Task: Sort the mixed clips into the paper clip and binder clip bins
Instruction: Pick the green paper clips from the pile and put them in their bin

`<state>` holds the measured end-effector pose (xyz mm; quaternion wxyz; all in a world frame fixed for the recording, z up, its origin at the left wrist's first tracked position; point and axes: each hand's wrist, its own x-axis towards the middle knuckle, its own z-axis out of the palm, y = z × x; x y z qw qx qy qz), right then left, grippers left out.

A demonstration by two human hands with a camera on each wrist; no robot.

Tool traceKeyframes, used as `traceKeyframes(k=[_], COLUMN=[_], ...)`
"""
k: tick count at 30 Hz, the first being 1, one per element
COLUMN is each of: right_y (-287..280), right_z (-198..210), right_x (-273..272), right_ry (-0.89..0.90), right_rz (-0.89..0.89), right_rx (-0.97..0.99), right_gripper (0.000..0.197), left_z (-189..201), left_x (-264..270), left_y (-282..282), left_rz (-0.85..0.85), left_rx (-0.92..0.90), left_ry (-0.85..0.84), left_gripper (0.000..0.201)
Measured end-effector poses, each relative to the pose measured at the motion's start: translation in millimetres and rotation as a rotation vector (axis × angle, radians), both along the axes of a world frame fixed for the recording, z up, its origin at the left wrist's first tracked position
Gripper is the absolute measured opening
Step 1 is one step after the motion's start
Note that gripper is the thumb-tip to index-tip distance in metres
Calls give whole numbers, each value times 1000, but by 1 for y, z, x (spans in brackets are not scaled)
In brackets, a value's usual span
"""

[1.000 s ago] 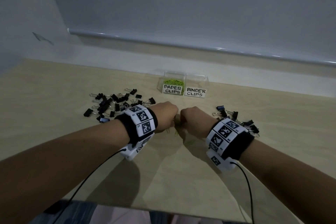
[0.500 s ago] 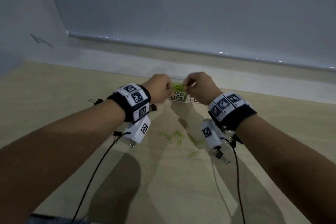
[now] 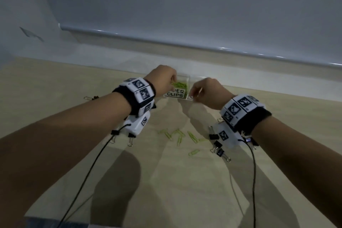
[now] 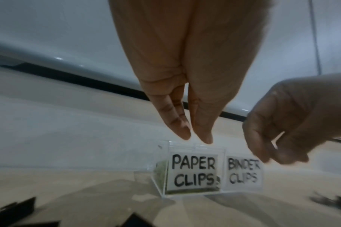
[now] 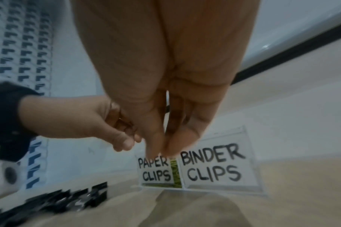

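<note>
Our left hand (image 3: 162,79) hovers over the paper clip bin (image 3: 180,87) with fingers nearly straight and empty; whether our right hand (image 3: 209,92) pinches a clip, we cannot tell. The loose paper clips (image 3: 178,136) on the table (image 3: 55,83) look light, springy and slippery, so we would pinch each across its flat loops.

Wooden table (image 3: 55,89); grey wall (image 3: 185,5); black cables (image 3: 92,163).
</note>
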<state>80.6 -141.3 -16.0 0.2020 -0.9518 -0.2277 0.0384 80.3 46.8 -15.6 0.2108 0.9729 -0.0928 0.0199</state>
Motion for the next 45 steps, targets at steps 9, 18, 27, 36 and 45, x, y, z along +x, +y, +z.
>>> traceKeyframes(k=[9,18,27,36,45], right_y=[-20,-1,16,15,12], right_z=[-11,-24,-33,-21,-25], right_x=[-57,-63,-69,-69,-69], right_ry=[323,158,133,181,79], right_rz=[207,81,5,74,138], right_rx=[-417,-248,-289,-273,-288], right_gripper=[24,15,21,16,15], left_z=[-27,-39,-40,-33,-35], left_x=[-83,-88,-90,-89,-97], left_y=[3,-21,-38,-31,-27], left_rz=[-180,10,61,-13,-137], left_rx=[170,-64,24,-13,132], left_ry=[393,284,279,330,189], left_gripper=[34,10,37,18,23])
